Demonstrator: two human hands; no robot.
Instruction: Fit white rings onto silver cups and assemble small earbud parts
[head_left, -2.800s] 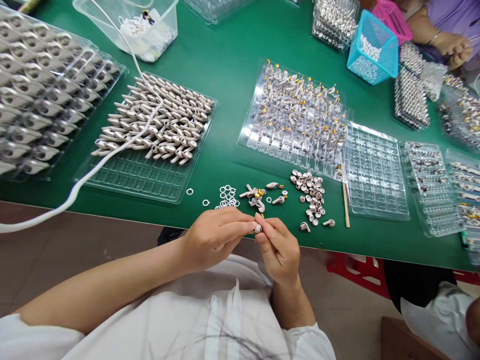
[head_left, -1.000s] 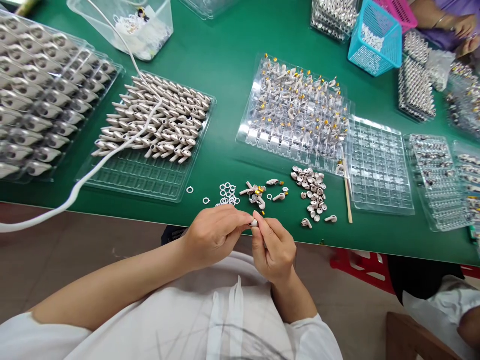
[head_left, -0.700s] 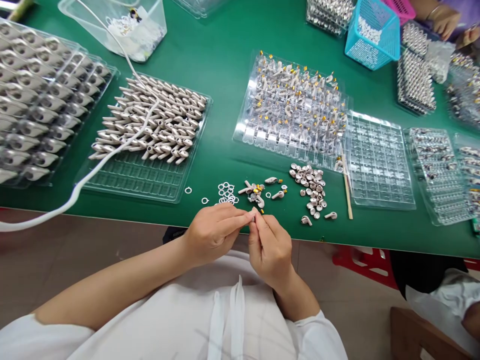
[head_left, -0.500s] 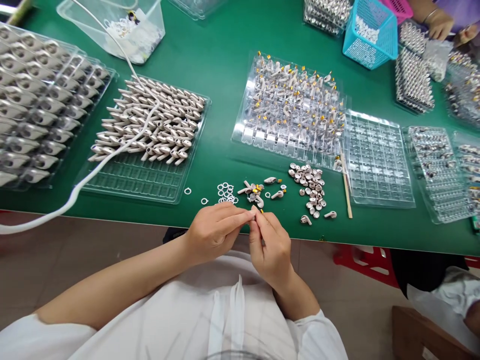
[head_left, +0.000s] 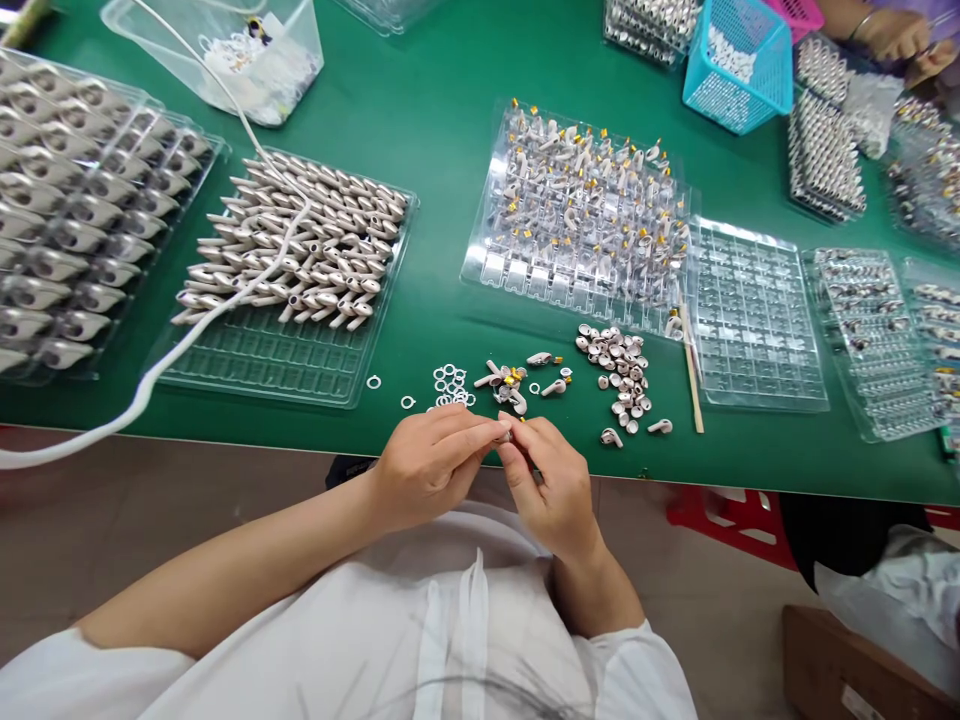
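Note:
My left hand (head_left: 436, 458) and my right hand (head_left: 549, 482) meet at the table's front edge, fingertips pinched together around a small earbud piece (head_left: 505, 436). Most of that piece is hidden by the fingers, though a bit of yellow tab shows beside it. Just beyond lies a loose pile of earbud housings (head_left: 511, 382) with yellow tabs. White rings (head_left: 450, 382) are scattered left of the pile. Several small round earbud caps (head_left: 619, 360) are heaped to the right, near two stemmed earbud pieces, one of them an earbud shell (head_left: 661, 427).
Left stand trays of earbud shells (head_left: 300, 240), crossed by a white cable (head_left: 217, 310), and a clear bin (head_left: 292, 85). Ahead is a tray of tabbed parts (head_left: 517, 275); a wooden stick (head_left: 694, 390) and clear tray (head_left: 757, 320) lie right. A blue basket (head_left: 739, 100) is near a co-worker's hand (head_left: 892, 35).
My right hand has shifted slightly to the right and its fingers have turned around the earbud piece. My left hand stays nearly still. The co-worker's hands have moved closer together.

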